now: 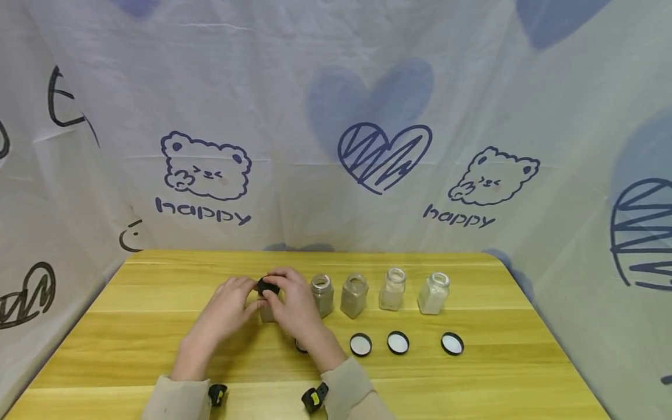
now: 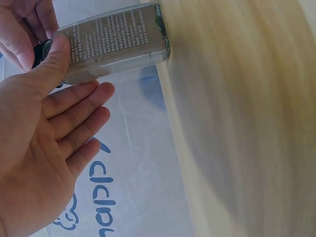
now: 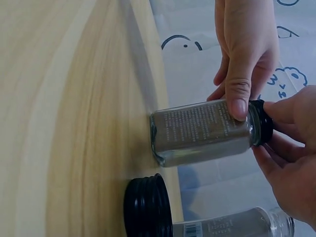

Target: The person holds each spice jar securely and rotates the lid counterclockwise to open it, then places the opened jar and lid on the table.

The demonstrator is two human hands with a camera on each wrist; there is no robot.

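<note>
A square glass spice jar (image 3: 197,133) with white print and brownish contents stands upright on the table under both hands. Its black lid (image 1: 268,286) sits at the mouth, pinched between thumb and fingers of my right hand (image 1: 294,300). My left hand (image 1: 223,309) holds the jar near its shoulder, thumb across the printed side; its other fingers (image 2: 81,116) extend fairly straight beside the glass. From the head camera, the right hand covers most of the jar.
To the right stand several lidless jars in a row: a grey-brown one (image 1: 322,297), another (image 1: 354,297), and paler ones (image 1: 392,291). Black lids (image 1: 360,345) lie white side up in front of them. A printed cloth (image 1: 294,192) hangs behind the wooden table (image 1: 472,385).
</note>
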